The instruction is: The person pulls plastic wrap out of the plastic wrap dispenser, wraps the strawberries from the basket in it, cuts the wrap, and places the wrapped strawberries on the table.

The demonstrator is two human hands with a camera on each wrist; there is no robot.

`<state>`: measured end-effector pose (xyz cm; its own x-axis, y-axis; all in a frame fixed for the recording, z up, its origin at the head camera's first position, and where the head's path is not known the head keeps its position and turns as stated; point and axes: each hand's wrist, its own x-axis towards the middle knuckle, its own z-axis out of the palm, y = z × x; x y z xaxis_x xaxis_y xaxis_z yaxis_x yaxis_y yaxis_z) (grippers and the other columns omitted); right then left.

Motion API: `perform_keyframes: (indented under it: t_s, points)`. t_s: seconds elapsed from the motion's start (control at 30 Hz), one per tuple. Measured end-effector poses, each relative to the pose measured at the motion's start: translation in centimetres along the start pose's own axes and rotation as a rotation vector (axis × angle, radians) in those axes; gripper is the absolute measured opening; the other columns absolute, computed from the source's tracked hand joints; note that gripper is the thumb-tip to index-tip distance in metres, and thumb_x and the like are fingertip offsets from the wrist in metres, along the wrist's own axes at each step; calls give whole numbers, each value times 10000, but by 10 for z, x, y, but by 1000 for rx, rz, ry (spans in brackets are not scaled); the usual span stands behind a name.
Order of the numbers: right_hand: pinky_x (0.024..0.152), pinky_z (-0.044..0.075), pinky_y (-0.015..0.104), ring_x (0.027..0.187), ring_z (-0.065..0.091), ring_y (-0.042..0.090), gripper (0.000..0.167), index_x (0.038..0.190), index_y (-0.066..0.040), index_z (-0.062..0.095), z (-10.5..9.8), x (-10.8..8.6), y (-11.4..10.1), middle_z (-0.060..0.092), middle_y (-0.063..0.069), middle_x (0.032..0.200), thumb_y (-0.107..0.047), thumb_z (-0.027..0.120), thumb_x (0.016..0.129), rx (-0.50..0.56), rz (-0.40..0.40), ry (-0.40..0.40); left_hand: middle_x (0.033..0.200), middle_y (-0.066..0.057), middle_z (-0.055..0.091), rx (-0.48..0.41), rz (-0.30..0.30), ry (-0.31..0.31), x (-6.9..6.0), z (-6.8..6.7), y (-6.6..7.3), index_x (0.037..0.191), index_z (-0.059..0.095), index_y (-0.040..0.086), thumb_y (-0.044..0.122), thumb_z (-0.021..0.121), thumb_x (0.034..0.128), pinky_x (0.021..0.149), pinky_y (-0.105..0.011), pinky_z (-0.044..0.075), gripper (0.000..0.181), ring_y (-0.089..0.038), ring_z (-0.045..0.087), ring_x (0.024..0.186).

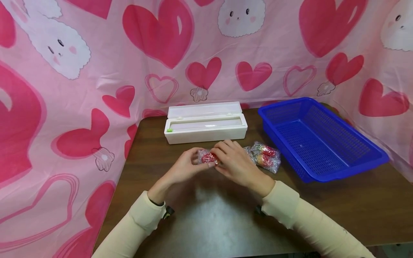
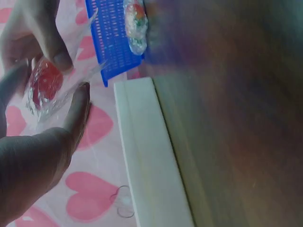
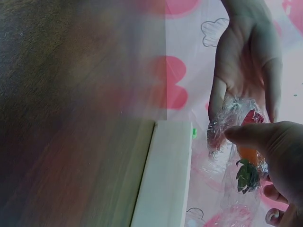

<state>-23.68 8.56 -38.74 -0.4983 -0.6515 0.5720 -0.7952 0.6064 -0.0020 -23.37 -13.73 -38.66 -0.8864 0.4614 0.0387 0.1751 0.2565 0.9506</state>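
Between both hands, above the table, is a red-and-orange strawberry [image 1: 209, 157] in clear cling film; its green leaves [image 3: 247, 176] show in the right wrist view. My left hand [image 1: 182, 166] holds the wrapped fruit from the left, thumb along the near side and fingers behind. From the right, my right hand [image 1: 240, 163] pinches the film and covers part of the bundle. In the left wrist view loose film stands out past the fingertips around the red strawberry [image 2: 46, 85]. Just right of my right hand lie wrapped strawberries [image 1: 266, 156], partly hidden by it.
Behind the hands a white cling film dispenser [image 1: 206, 134] stands with its lid raised and a green slider [image 1: 169, 130] at its left end. To the right sits a blue perforated basket [image 1: 287, 152]. A pink heart-patterned cloth [image 1: 129, 46] hangs behind the brown table [image 1: 348, 200].
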Motion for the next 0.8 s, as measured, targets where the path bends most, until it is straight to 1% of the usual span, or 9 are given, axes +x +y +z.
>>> perform_keyframes:
  t_s: [0.07,0.17,0.37,0.4,0.5,0.6,0.67,0.73,0.8]
  points:
    - [789,422,359,1034,535,238,441,1163,-109,690,0,1,0,640,31,1130,-276,884,804,-6,-3,10,1198,-168,671,-4,9,1,1,0,-1,1305,546,-48,135,743,947,869,-376,578,448,-294,688,1035]
    - [835,436,385,1100,524,252,491,1179,-112,679,1,2,-1,620,47,1178,-325,893,791,5,6,-2,1169,-166,670,-16,27,-2,2,1,-2,1274,557,-33,122,717,966,860,-395,578,380,-270,677,983]
    - [972,423,466,1211,512,281,807,1336,-53,579,3,1,0,608,83,1267,-430,924,711,-62,46,-113,1162,-166,663,-97,27,-38,3,0,-5,1258,522,-3,77,681,983,818,-323,571,328,-200,665,973]
    - [975,422,470,1205,523,282,811,1345,-43,571,3,0,1,616,83,1255,-418,918,715,-76,48,-122,1157,-160,668,-110,21,-44,3,0,-6,1251,520,3,74,683,981,817,-318,572,323,-199,667,969]
    - [968,420,467,1155,556,270,659,1284,-61,616,2,-1,1,639,59,1181,-378,872,765,-78,50,-124,1147,-158,683,-118,10,-60,4,-1,-7,1240,516,5,73,678,984,821,-314,566,310,-198,670,962]
    - [950,421,466,1103,569,256,502,1187,-94,667,0,-1,1,642,32,1103,-333,854,787,-35,49,-103,1159,-146,682,-69,9,-54,4,-2,-9,1249,532,23,114,694,981,828,-323,555,326,-211,658,967]
    - [945,420,463,1084,574,243,451,1146,-110,684,-2,-1,2,643,15,1069,-320,857,786,-12,50,-103,1170,-122,675,5,38,-44,3,-2,-11,1282,546,49,154,733,959,824,-324,549,388,-213,649,980]
    - [942,416,455,1075,575,233,455,1140,-112,688,-2,-1,2,643,7,1055,-313,867,774,6,57,-112,1204,-83,658,111,105,-28,3,-1,-13,1320,552,79,192,806,901,842,-329,555,502,-196,640,1014]
    - [942,411,444,1069,575,224,462,1138,-112,688,-2,-2,3,643,1,1046,-313,873,765,23,67,-123,1230,-53,639,264,216,-7,2,1,-14,1345,555,92,202,871,835,880,-336,550,610,-177,626,1056]
